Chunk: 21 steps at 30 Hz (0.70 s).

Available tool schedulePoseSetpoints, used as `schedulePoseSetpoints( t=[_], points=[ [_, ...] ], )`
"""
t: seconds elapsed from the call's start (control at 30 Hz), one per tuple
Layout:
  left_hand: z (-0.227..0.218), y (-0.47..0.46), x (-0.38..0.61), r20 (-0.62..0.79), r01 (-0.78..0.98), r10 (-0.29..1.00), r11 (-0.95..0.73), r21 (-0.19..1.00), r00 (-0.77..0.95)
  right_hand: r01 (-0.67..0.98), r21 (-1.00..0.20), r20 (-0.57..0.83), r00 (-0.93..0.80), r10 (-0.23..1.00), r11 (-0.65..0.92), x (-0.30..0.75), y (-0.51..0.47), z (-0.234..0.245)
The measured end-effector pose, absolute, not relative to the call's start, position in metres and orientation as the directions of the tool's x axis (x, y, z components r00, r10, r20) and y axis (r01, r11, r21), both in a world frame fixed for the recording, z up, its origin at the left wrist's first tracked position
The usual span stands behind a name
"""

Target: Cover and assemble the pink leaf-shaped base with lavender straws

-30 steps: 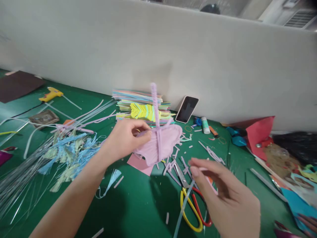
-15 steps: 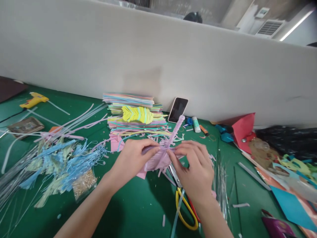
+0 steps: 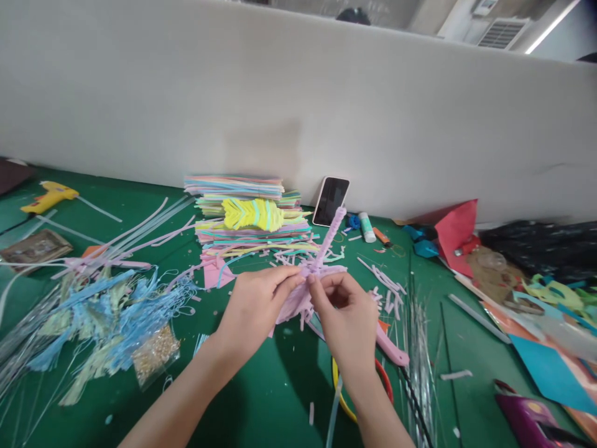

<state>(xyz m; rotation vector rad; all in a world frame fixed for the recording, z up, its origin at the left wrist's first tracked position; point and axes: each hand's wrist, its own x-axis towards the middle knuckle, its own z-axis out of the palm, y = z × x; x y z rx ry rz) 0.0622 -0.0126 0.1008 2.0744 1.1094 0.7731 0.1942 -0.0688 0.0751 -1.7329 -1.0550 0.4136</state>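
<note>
My left hand [image 3: 254,308] and my right hand [image 3: 347,320] meet over the green table [image 3: 261,398]. Both pinch a folded pink paper bundle [image 3: 298,298] at its middle, where a lilac pipe cleaner [image 3: 329,239] is wrapped round it. The pipe cleaner's free end sticks up and away to the right. Yellow and red scissors [image 3: 342,392] lie on the table under my right wrist, mostly hidden. Pink paper scraps [image 3: 382,280] are strewn around the bundle.
A stack of coloured paper strips [image 3: 242,208] and a phone [image 3: 330,200] lean by the grey partition [image 3: 298,112]. Blue and silver tassels [image 3: 102,305] cover the left. A yellow glue gun [image 3: 46,196] lies far left, a glue stick [image 3: 367,227] beyond the phone, red and blue papers [image 3: 536,367] at right.
My right hand came up from the scissors to the bundle and now pinches it beside my left hand. The pipe cleaner tilted from upright to leaning right.
</note>
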Motion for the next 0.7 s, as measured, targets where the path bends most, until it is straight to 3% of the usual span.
schedulePoseSetpoints(
  t=[0.17,0.33,0.6,0.7],
  points=[
    [0.101,-0.009,0.059,0.090,0.475,0.846,-0.380,0.793,0.525,0.486,-0.872,0.252,0.549,0.797,-0.059,0.195,-0.069,0.066],
    [0.101,-0.002,0.049,0.003,0.358,0.754,-0.316,0.879,0.656,0.645,-0.764,0.291,0.373,0.881,-0.021,0.202,-0.074,0.060],
    [0.084,0.007,0.029,-0.183,0.194,0.579,0.043,0.980,0.795,0.618,-0.786,0.259,0.361,0.896,-0.022,0.219,-0.083,0.067],
    [0.085,0.010,0.027,-0.142,0.224,0.643,-0.048,0.973,0.752,0.597,-0.802,0.266,0.370,0.890,-0.008,0.221,-0.084,0.069]
  ],
)
